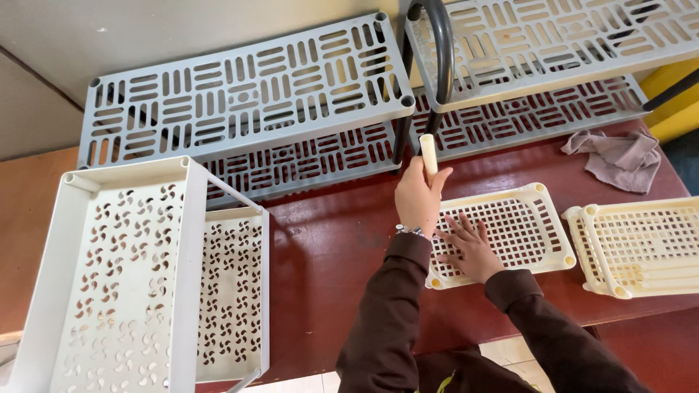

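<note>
My left hand (pixel 419 198) is closed around a short cream plastic tube (pixel 429 153), held upright over the far left corner of a cream perforated shelf tray (pixel 542 240). My right hand (pixel 472 247) lies flat, fingers spread, on that tray's grid near its left side. The tray rests on a dark red table (pixel 335 255). Both arms wear dark brown sleeves.
A second cream tray (pixel 641 244) with loose tubes lies at the right. Grey slotted shelf racks (pixel 247 94) with black posts (pixel 439 44) stand at the back. A tall white perforated rack (pixel 124 269) fills the left. A grey cloth (pixel 619 156) lies at the far right.
</note>
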